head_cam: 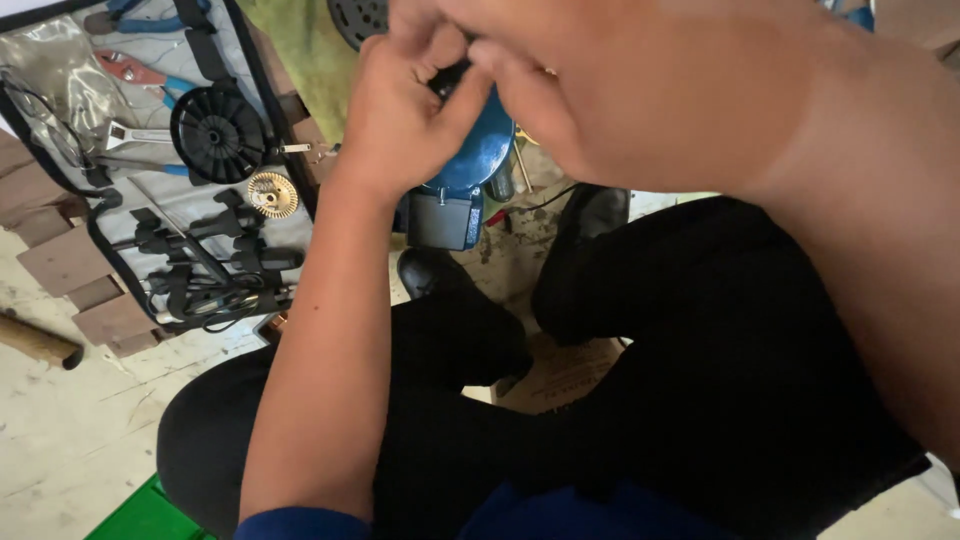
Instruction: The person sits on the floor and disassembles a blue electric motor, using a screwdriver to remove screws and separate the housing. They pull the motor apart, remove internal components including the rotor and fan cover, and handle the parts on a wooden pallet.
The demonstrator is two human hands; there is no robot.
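Your left hand and right hand close together on a small black part, fingers pinched around it, directly above the blue motor housing. Left of the housing lie a black fan wheel and brass gear.

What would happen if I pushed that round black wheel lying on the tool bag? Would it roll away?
The round black wheel lies flat on the tool bag, so a push would probably slide it, not roll it. Stood on its edge, it likely would roll. It looks like ribbed plastic, so probably stiff and fairly light, though that is hard to tell.
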